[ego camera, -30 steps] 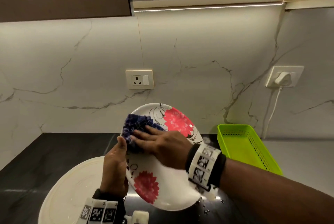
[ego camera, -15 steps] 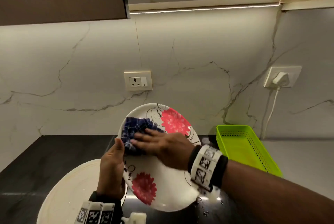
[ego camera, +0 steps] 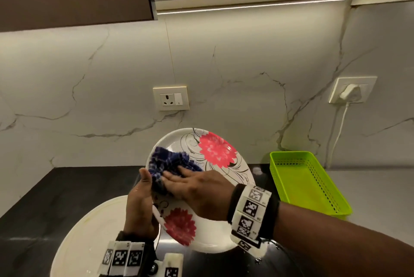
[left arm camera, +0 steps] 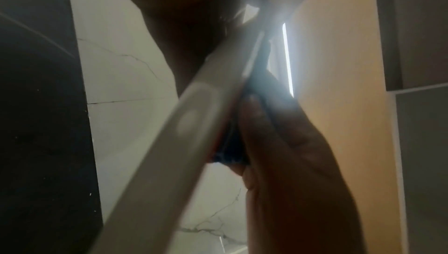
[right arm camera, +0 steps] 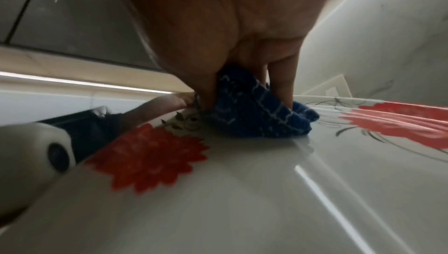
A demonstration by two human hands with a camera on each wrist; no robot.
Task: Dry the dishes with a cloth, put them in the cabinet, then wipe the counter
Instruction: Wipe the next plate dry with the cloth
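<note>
Left hand (ego camera: 141,207) grips the left rim of the flowered plate (ego camera: 220,235), thumb on the face, fingers curled behind; plate is held tilted above the black counter (ego camera: 67,189). Right hand (ego camera: 197,191) lies flat, fingers straight, pressing the blue checked cloth (ego camera: 170,162) onto the plate's upper-left face. White round lid (ego camera: 89,236) sits on the counter below the left hand. Green basket (ego camera: 307,182) stands to the right, apart.
</note>
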